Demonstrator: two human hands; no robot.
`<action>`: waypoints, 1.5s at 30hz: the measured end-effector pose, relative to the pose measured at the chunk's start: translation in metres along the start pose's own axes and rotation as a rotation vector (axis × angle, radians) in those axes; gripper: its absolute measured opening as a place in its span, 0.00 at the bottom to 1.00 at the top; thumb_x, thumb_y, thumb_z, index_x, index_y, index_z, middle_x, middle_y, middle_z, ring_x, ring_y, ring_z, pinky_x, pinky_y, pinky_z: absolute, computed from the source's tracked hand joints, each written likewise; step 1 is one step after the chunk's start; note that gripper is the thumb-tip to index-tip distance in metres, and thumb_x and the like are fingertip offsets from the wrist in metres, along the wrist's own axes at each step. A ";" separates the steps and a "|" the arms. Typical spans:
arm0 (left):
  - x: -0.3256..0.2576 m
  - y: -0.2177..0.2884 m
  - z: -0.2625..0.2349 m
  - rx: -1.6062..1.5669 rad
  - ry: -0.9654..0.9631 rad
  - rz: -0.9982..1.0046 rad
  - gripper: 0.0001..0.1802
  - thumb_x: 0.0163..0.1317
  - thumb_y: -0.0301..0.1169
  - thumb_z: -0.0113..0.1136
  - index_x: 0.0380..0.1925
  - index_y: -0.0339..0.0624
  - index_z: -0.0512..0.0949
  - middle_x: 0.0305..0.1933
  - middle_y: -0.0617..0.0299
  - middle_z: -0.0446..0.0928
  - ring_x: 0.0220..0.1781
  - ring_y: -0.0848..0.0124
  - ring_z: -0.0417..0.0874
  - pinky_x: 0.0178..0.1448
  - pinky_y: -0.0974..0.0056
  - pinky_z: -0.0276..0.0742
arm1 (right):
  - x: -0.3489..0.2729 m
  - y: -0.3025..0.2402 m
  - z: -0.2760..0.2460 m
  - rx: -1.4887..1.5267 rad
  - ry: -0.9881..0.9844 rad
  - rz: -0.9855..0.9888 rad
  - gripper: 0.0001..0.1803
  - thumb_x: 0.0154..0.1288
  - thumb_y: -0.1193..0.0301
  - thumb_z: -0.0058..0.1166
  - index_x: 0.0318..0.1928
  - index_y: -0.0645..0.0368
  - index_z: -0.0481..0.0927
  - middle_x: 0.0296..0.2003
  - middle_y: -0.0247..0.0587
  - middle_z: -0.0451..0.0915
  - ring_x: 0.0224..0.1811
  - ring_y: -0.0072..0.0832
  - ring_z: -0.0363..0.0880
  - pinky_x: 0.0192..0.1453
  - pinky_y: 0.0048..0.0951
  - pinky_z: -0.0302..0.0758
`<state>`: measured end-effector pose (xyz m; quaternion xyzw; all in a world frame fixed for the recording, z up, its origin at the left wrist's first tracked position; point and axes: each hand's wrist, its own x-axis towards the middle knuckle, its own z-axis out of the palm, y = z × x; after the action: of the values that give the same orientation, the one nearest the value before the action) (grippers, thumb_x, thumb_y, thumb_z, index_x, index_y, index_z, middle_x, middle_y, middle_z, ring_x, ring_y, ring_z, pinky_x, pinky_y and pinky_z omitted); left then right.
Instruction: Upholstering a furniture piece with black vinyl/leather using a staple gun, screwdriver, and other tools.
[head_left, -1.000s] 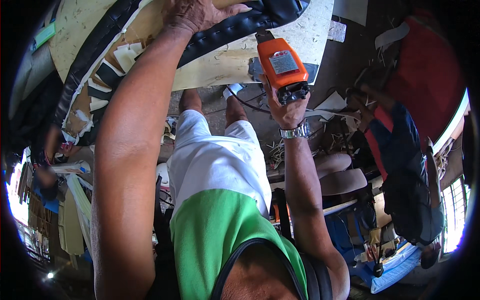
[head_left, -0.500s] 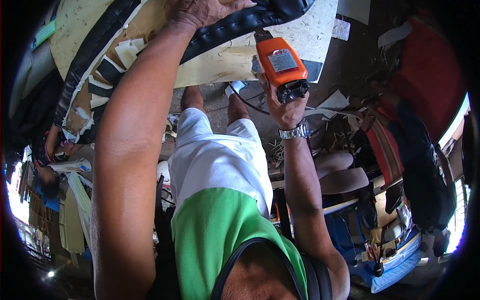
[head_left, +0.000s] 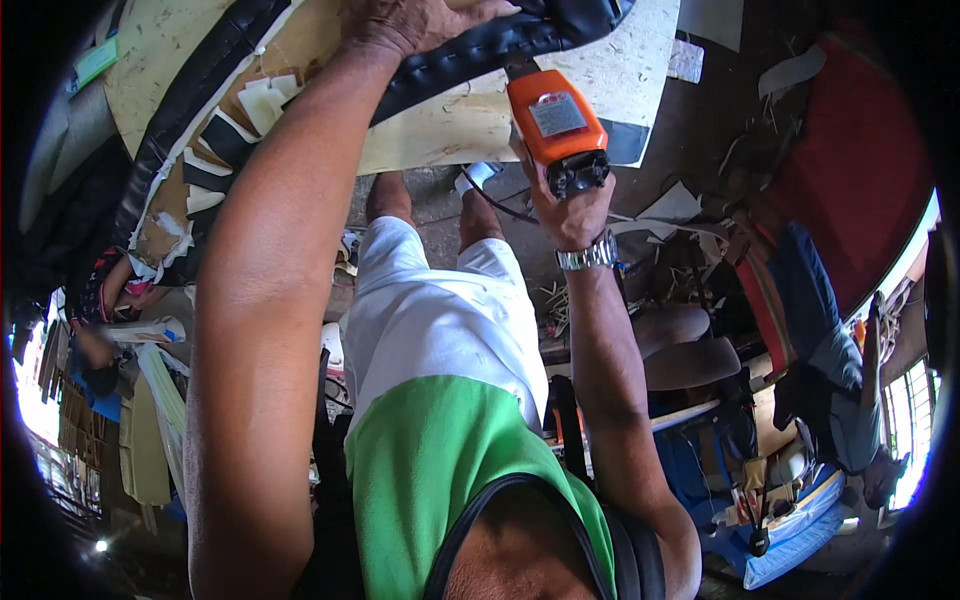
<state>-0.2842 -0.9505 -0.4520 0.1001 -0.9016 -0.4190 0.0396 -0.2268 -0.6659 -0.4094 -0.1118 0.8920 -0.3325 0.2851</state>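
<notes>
My right hand is wrapped round an orange staple gun with a black end cap. The gun's dark nose meets the near edge of a black padded upholstery rim, where a row of dimples runs. Contact between nose and cover is too small to tell. My left hand rests on that piece, thumb stretched out to the right; its other fingers are mostly cut off by the top of the view. The curved, padded piece lies on a pale wooden board, with brown backing showing inside its rim.
White and black scraps stick up inside the piece. A cable hangs by the gun. At right are a red panel and a person in blue trousers; another person is at far left. Offcuts litter the floor.
The staple gun has shifted slightly left and up, its nose now at the rim's edge. My left hand has moved slightly right in view. The person at right has changed posture.
</notes>
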 end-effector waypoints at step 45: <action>-0.004 0.008 -0.011 0.606 -0.021 0.010 0.45 0.54 0.65 0.68 0.70 0.61 0.73 0.75 0.58 0.63 0.73 0.50 0.63 0.76 0.41 0.59 | -0.010 -0.022 0.049 0.144 0.048 -0.004 0.14 0.52 0.67 0.72 0.38 0.58 0.84 0.32 0.50 0.87 0.38 0.49 0.89 0.39 0.40 0.84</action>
<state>-0.2801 -0.9529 -0.4387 0.0985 -0.9864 -0.1316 0.0005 -0.1904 -0.7046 -0.4206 -0.0847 0.8720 -0.3990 0.2704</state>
